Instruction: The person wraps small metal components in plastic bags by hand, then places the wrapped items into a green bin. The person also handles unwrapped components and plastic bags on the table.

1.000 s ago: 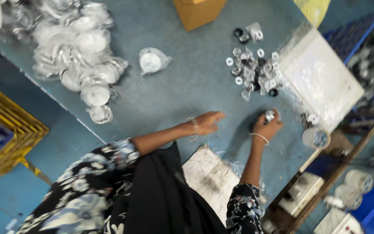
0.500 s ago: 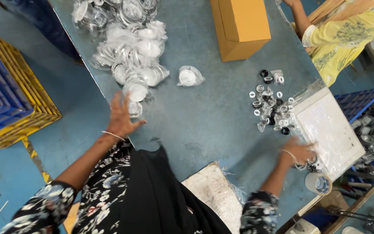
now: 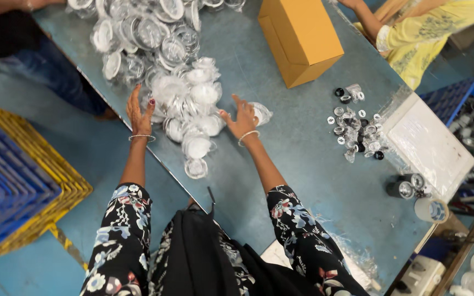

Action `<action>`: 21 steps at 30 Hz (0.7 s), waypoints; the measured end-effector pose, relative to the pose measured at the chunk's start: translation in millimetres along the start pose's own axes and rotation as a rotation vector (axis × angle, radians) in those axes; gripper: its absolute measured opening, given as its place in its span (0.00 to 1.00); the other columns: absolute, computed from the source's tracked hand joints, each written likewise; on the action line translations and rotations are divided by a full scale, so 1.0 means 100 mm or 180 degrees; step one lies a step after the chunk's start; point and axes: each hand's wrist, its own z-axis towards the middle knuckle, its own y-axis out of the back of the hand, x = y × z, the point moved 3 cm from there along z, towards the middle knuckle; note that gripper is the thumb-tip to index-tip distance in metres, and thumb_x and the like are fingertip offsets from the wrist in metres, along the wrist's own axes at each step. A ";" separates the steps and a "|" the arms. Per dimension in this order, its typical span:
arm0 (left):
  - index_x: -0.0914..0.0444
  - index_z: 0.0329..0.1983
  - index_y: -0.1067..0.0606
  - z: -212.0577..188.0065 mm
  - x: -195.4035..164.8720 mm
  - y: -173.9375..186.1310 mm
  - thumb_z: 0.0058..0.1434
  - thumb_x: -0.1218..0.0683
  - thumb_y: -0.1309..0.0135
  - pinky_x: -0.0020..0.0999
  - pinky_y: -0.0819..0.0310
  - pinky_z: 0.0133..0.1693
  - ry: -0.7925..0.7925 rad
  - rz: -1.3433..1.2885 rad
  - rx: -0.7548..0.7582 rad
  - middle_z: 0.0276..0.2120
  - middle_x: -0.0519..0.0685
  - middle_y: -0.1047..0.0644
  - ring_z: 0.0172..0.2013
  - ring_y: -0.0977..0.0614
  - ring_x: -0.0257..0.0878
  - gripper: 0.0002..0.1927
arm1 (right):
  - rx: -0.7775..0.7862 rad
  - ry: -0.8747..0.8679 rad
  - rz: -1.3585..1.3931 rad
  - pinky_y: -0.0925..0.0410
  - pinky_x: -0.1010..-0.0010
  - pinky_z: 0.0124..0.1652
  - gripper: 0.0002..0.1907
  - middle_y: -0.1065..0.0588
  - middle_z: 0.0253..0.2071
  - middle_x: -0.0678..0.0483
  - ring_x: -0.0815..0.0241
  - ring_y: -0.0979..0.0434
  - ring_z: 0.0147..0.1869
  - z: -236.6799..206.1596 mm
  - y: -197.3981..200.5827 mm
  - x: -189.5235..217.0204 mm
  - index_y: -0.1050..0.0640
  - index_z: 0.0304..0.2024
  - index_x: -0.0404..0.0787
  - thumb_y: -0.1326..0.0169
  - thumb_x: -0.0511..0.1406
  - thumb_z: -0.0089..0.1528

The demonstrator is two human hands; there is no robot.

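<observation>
A heap of clear plastic-bagged round white discs (image 3: pixel 185 104) spreads over the grey-blue table (image 3: pixel 308 164). My left hand (image 3: pixel 140 112) is raised with fingers apart at the heap's left edge, holding nothing. My right hand (image 3: pixel 241 118) reaches in from the right with fingers spread, touching the heap beside one separate bagged disc (image 3: pixel 260 112). Both wrists wear thin bangles, and both sleeves are dark with a floral print.
A tan cardboard box (image 3: pixel 300 38) stands at the back. Small black and white caps (image 3: pixel 355 131) lie scattered by a white tray (image 3: pixel 432 145). Other people stand at the far left and right corners. Blue and yellow crates (image 3: pixel 12 186) sit on the floor.
My right hand has left the small parts near the tray and crossed to the heap. My left hand has moved further up along the heap's left side. The view has shifted.
</observation>
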 end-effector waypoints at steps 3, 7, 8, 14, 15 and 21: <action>0.55 0.72 0.34 0.25 0.01 -0.06 0.66 0.30 0.50 0.48 0.53 0.71 0.0079 0.0033 0.0180 0.69 0.51 0.32 0.70 0.37 0.50 0.39 | -0.0161 -0.0125 -0.0162 0.55 0.26 0.62 0.44 0.45 0.73 0.38 0.31 0.53 0.76 0.06 -0.07 0.14 0.39 0.73 0.54 0.48 0.61 0.60; 0.55 0.70 0.30 0.48 0.05 -0.13 0.67 0.32 0.50 0.47 0.52 0.70 -0.0105 -0.0086 0.0431 0.67 0.50 0.30 0.68 0.35 0.49 0.36 | -0.1031 -0.0481 -0.0832 0.57 0.30 0.68 0.33 0.44 0.76 0.44 0.36 0.52 0.79 0.00 -0.02 -0.06 0.34 0.70 0.56 0.51 0.59 0.66; 0.55 0.70 0.30 0.51 0.07 -0.15 0.67 0.32 0.50 0.46 0.52 0.70 -0.0177 -0.0186 0.0524 0.67 0.49 0.29 0.68 0.34 0.48 0.35 | -0.0933 -0.0677 -0.0689 0.58 0.30 0.67 0.32 0.45 0.76 0.43 0.35 0.54 0.79 -0.02 -0.03 -0.17 0.34 0.69 0.56 0.52 0.58 0.67; 0.56 0.68 0.29 0.58 0.21 -0.24 0.65 0.32 0.46 0.46 0.52 0.69 -0.0290 -0.0267 0.0864 0.66 0.50 0.29 0.68 0.34 0.48 0.35 | -0.0358 -0.0700 -0.0090 0.54 0.36 0.68 0.32 0.45 0.77 0.46 0.38 0.52 0.80 -0.13 -0.17 -0.41 0.36 0.71 0.57 0.56 0.56 0.67; 0.56 0.68 0.29 0.58 0.22 -0.25 0.65 0.33 0.46 0.46 0.52 0.69 -0.0297 -0.0224 0.0891 0.66 0.50 0.28 0.68 0.35 0.48 0.35 | -0.0337 -0.0675 -0.0044 0.54 0.36 0.69 0.33 0.45 0.77 0.46 0.38 0.52 0.80 -0.14 -0.20 -0.38 0.36 0.71 0.57 0.56 0.56 0.66; 0.54 0.67 0.28 0.56 0.22 -0.28 0.63 0.37 0.42 0.46 0.51 0.69 -0.0189 -0.0119 0.1090 0.66 0.51 0.29 0.67 0.37 0.50 0.32 | 0.0199 -0.0025 -0.0472 0.59 0.30 0.67 0.53 0.49 0.77 0.41 0.33 0.59 0.80 -0.29 -0.49 0.03 0.47 0.77 0.57 0.45 0.64 0.56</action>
